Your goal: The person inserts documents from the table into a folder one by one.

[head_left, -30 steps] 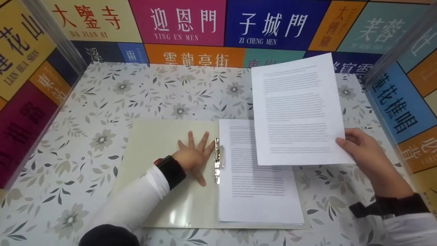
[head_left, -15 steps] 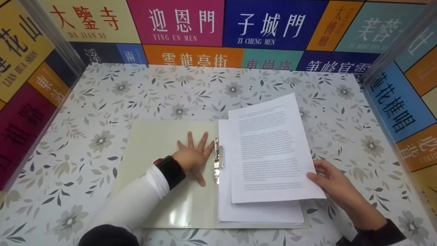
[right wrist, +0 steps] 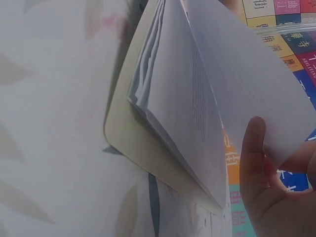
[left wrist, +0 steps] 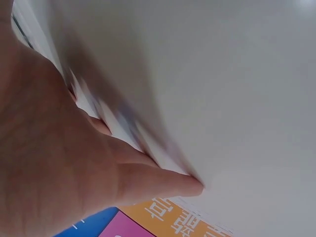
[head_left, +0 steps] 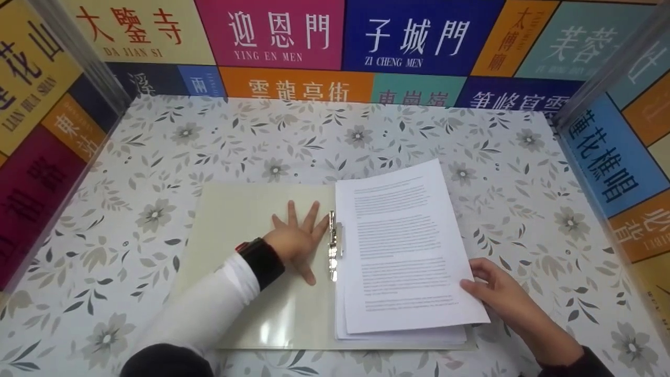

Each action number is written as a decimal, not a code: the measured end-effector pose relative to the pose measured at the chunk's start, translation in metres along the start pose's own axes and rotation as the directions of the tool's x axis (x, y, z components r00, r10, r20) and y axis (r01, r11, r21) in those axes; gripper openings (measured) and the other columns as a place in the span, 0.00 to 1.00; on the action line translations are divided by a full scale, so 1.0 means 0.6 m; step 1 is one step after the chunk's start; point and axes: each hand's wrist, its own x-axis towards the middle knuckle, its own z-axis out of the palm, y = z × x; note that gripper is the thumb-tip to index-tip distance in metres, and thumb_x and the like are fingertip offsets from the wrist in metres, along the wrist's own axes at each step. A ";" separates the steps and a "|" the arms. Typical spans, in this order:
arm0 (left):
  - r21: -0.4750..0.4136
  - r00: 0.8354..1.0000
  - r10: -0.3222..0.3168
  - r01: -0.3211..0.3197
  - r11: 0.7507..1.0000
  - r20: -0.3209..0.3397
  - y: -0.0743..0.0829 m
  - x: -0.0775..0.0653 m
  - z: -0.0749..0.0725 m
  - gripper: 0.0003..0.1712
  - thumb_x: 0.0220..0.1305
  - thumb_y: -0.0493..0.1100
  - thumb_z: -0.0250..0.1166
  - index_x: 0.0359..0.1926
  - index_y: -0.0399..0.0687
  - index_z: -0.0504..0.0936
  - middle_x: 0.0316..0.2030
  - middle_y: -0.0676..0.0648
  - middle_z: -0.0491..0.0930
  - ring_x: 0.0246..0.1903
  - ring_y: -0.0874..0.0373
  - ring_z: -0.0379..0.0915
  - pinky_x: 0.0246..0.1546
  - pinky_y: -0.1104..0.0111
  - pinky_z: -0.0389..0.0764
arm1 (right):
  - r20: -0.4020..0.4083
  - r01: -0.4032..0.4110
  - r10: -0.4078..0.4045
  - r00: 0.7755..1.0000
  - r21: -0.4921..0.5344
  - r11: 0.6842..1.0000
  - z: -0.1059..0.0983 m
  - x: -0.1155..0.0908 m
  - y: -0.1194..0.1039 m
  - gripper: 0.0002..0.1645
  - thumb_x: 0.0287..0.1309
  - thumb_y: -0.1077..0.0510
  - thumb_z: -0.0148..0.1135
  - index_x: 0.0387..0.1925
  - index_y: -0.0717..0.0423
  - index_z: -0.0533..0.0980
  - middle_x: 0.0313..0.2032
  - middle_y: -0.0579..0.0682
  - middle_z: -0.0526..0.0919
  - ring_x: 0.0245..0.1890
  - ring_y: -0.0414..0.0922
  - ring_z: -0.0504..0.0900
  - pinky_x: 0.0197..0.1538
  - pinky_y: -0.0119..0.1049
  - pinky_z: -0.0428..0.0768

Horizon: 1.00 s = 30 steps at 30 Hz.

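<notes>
A pale cream folder (head_left: 235,209) lies spread open on the table, with a metal clip (head_left: 333,246) along its spine. My left hand (head_left: 293,243) rests on the inside of its left cover, fingers spread; the left wrist view shows the thumb (left wrist: 163,182) against that smooth surface. Between thumb and fingers, my right hand (head_left: 497,288) pinches the right edge of a printed sheet of paper (head_left: 403,251). That sheet is tilted over a stack of paper (right wrist: 173,98) on the folder's right side. In the right wrist view a gap separates the sheet's held edge from the stack.
The table (head_left: 157,141) has a white cloth with grey flowers and leaves. Upright panels (head_left: 288,36) with coloured blocks and large characters stand at the back and on both sides.
My right hand has brought the printed sheet down and to the left, from above the table's right side onto the stack. My left hand has stayed on the folder's cover.
</notes>
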 end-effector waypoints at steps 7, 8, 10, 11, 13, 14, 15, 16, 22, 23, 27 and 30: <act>0.007 1.000 -0.010 0.010 1.000 0.009 0.003 -0.001 -0.001 0.81 0.36 0.73 0.72 0.75 0.57 0.23 0.72 0.40 0.12 0.67 0.21 0.18 0.61 0.26 0.47 | 0.022 -0.030 0.030 0.999 -0.006 1.000 0.011 -0.002 0.002 0.31 0.64 0.61 0.57 0.62 0.71 0.58 0.59 0.70 0.71 0.39 0.39 0.82 0.38 0.33 0.84; 0.008 1.000 -0.011 0.011 1.000 0.010 0.003 -0.001 -0.001 0.81 0.36 0.73 0.72 0.75 0.57 0.23 0.72 0.40 0.12 0.67 0.21 0.18 0.61 0.26 0.47 | 0.024 -0.033 0.033 0.999 -0.003 0.999 0.012 -0.002 0.003 0.31 0.64 0.62 0.57 0.62 0.71 0.58 0.58 0.69 0.71 0.39 0.39 0.82 0.38 0.33 0.84; 0.013 1.000 -0.012 0.012 1.000 0.013 0.004 -0.001 -0.001 0.81 0.36 0.73 0.72 0.75 0.57 0.23 0.72 0.40 0.12 0.67 0.20 0.18 0.61 0.26 0.47 | 0.034 -0.040 0.040 0.999 0.012 0.999 0.013 -0.003 0.004 0.31 0.64 0.62 0.56 0.62 0.71 0.57 0.58 0.68 0.71 0.39 0.40 0.82 0.38 0.34 0.84; 0.013 1.000 -0.012 0.012 1.000 0.014 0.004 -0.001 -0.001 0.81 0.36 0.73 0.72 0.75 0.57 0.23 0.72 0.40 0.12 0.67 0.20 0.18 0.61 0.26 0.47 | 0.039 -0.042 0.041 0.998 0.022 0.999 0.013 -0.003 0.004 0.31 0.64 0.62 0.56 0.62 0.72 0.57 0.57 0.68 0.72 0.39 0.40 0.82 0.38 0.35 0.85; 0.016 1.000 -0.015 0.015 1.000 0.016 0.003 0.001 -0.001 0.82 0.36 0.73 0.72 0.75 0.57 0.23 0.72 0.40 0.12 0.67 0.20 0.18 0.61 0.26 0.48 | 0.049 -0.040 0.038 0.998 0.034 0.999 0.013 -0.003 0.005 0.31 0.64 0.62 0.56 0.62 0.72 0.56 0.56 0.67 0.72 0.39 0.41 0.83 0.39 0.36 0.85; 0.017 1.000 -0.017 0.016 1.000 0.018 0.003 0.001 -0.001 0.82 0.36 0.73 0.72 0.75 0.57 0.23 0.72 0.40 0.12 0.67 0.21 0.18 0.61 0.26 0.48 | 0.050 -0.039 0.037 0.998 0.036 0.999 0.014 -0.003 0.006 0.31 0.64 0.62 0.56 0.62 0.72 0.56 0.56 0.66 0.73 0.39 0.41 0.83 0.39 0.36 0.85; 0.017 1.000 -0.018 0.017 1.000 0.019 0.004 0.002 0.000 0.82 0.35 0.73 0.72 0.75 0.57 0.23 0.72 0.40 0.12 0.67 0.21 0.18 0.61 0.26 0.48 | 0.049 -0.036 0.034 0.998 0.037 0.999 0.014 -0.004 0.007 0.31 0.64 0.62 0.57 0.61 0.72 0.57 0.55 0.65 0.73 0.39 0.41 0.83 0.39 0.36 0.85; 0.014 1.000 -0.019 0.018 1.000 0.021 0.004 0.002 0.000 0.82 0.35 0.73 0.72 0.75 0.58 0.23 0.72 0.40 0.12 0.67 0.21 0.18 0.61 0.27 0.48 | 0.046 -0.031 0.029 0.999 0.037 0.999 0.014 -0.003 0.007 0.31 0.63 0.62 0.57 0.61 0.72 0.57 0.54 0.64 0.74 0.38 0.40 0.83 0.39 0.36 0.85; 0.010 0.999 -0.022 0.022 1.000 0.034 0.003 0.003 -0.003 0.83 0.34 0.73 0.73 0.74 0.58 0.22 0.71 0.40 0.10 0.67 0.21 0.17 0.61 0.26 0.46 | 0.049 0.031 -0.032 0.998 0.006 0.999 0.015 0.001 0.008 0.31 0.59 0.63 0.62 0.58 0.74 0.60 0.45 0.56 0.80 0.36 0.38 0.82 0.38 0.33 0.84; 0.011 0.999 -0.025 0.024 1.000 0.036 0.003 0.003 -0.004 0.83 0.34 0.73 0.73 0.74 0.58 0.22 0.71 0.40 0.10 0.67 0.21 0.17 0.61 0.26 0.46 | 0.047 0.042 -0.041 0.998 -0.006 0.999 0.015 0.001 0.008 0.31 0.58 0.63 0.62 0.58 0.74 0.60 0.44 0.56 0.80 0.35 0.38 0.82 0.37 0.32 0.84; 0.006 0.999 -0.028 0.027 1.000 0.039 0.004 0.002 -0.006 0.82 0.34 0.72 0.73 0.75 0.58 0.22 0.72 0.41 0.11 0.67 0.21 0.16 0.61 0.26 0.45 | 0.015 0.032 -0.031 0.999 -0.049 0.998 0.018 0.004 0.008 0.31 0.56 0.64 0.64 0.57 0.73 0.62 0.41 0.53 0.81 0.34 0.37 0.81 0.37 0.30 0.83; -0.004 0.999 -0.022 0.022 1.000 0.038 0.003 0.001 -0.007 0.82 0.35 0.71 0.73 0.75 0.58 0.23 0.72 0.41 0.11 0.67 0.21 0.16 0.61 0.26 0.45 | 0.003 0.013 -0.013 1.000 -0.068 0.998 0.019 0.005 0.008 0.32 0.55 0.65 0.65 0.57 0.72 0.63 0.40 0.53 0.81 0.34 0.37 0.82 0.37 0.29 0.83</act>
